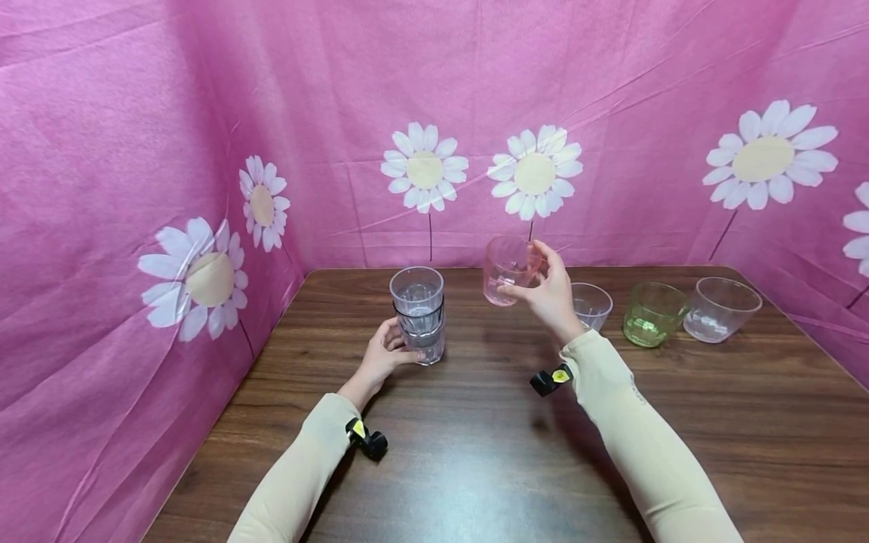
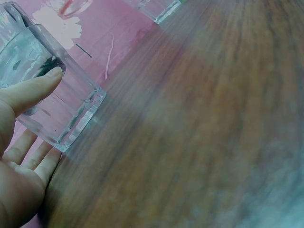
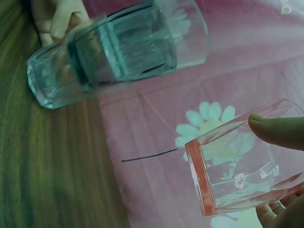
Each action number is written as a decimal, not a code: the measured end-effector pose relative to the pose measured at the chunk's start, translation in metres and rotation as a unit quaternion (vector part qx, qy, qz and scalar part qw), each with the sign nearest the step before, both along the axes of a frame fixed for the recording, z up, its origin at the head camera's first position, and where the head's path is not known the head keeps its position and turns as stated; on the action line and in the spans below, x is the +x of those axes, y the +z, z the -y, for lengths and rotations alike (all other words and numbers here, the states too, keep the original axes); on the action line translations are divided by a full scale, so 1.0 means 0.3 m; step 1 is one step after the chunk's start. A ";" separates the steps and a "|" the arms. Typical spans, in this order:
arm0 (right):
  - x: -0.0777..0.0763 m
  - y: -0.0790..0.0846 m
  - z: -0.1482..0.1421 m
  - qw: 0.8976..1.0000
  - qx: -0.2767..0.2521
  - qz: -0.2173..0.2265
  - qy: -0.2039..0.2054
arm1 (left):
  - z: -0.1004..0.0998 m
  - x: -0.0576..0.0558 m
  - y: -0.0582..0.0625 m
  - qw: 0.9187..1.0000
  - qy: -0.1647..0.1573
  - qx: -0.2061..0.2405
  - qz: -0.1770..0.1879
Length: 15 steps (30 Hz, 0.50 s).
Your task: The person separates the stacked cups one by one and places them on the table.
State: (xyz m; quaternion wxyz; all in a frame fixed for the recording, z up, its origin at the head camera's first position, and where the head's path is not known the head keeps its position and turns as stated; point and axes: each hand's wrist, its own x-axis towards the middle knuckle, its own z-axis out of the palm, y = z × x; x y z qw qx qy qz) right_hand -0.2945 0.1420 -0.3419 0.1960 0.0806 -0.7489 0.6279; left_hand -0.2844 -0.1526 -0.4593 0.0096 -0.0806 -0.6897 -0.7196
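Note:
A stack of nested clear glasses (image 1: pixel 422 326), one with a dark rim, stands upright on the table left of centre. My left hand (image 1: pixel 378 360) holds its lowest glass, thumb (image 2: pixel 40 90) across the near side and fingers behind. Raised above the table's back, to the right of the stack, is a pink transparent cup (image 1: pixel 501 280), bottom downward and slightly tilted. My right hand (image 1: pixel 553 296) grips it from the right, with the thumb (image 3: pixel 280 130) on one side and fingertips on the other. The right wrist view shows the pink cup's thick base apart from the stack.
Behind my right wrist is a clear cup (image 1: pixel 592 303), partly hidden. Farther right a green cup (image 1: pixel 652 320) and another clear cup (image 1: pixel 721 311) stand close together. A pink cloth (image 1: pixel 611 68) with daisies hangs around the back and sides of the wooden table (image 1: pixel 468 422).

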 end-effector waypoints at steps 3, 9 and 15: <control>-0.004 -0.021 -0.008 1.000 0.004 0.007 -0.008 | 0.000 -0.003 -0.001 1.000 0.002 -0.004 0.002; -0.010 -0.059 -0.018 0.999 0.018 0.019 -0.020 | 0.000 -0.005 -0.002 1.000 0.005 -0.007 0.002; -0.014 -0.111 -0.018 0.999 0.014 0.031 -0.026 | -0.003 -0.003 0.001 1.000 0.006 -0.006 0.000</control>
